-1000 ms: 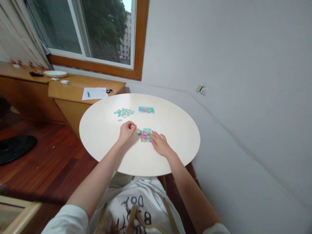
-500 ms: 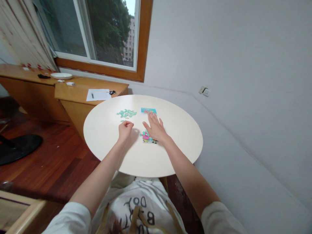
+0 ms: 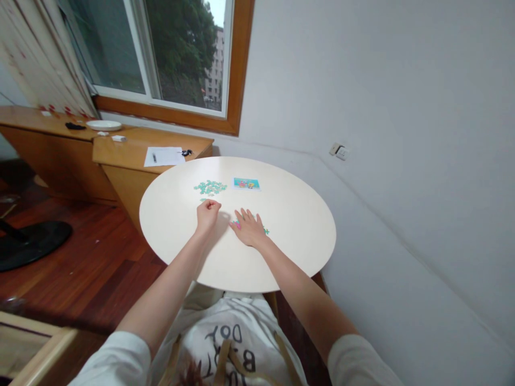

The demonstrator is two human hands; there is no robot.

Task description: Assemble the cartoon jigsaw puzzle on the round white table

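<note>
A round cream table (image 3: 298, 214) holds a partly built colourful jigsaw (image 3: 265, 231), mostly hidden under my right hand (image 3: 248, 228), which lies flat on it with fingers spread. My left hand (image 3: 207, 212) rests just left of the jigsaw, curled into a loose fist with thumb and fingers pinched; a small teal piece shows at its fingertips (image 3: 203, 200). Farther back lie a heap of loose teal puzzle pieces (image 3: 210, 187) and a small picture card (image 3: 246, 184).
A wooden cabinet (image 3: 120, 177) stands behind the table on the left, carrying a paper sheet (image 3: 164, 156), a white plate (image 3: 103, 125) and small items. A window is above it. A white wall with a socket (image 3: 339, 151) runs along the right. A black round base (image 3: 34, 244) sits on the wooden floor.
My right hand reached out toward the picture card, then came back and now lies flat over the jigsaw. My left hand stayed curled in about the same spot.
</note>
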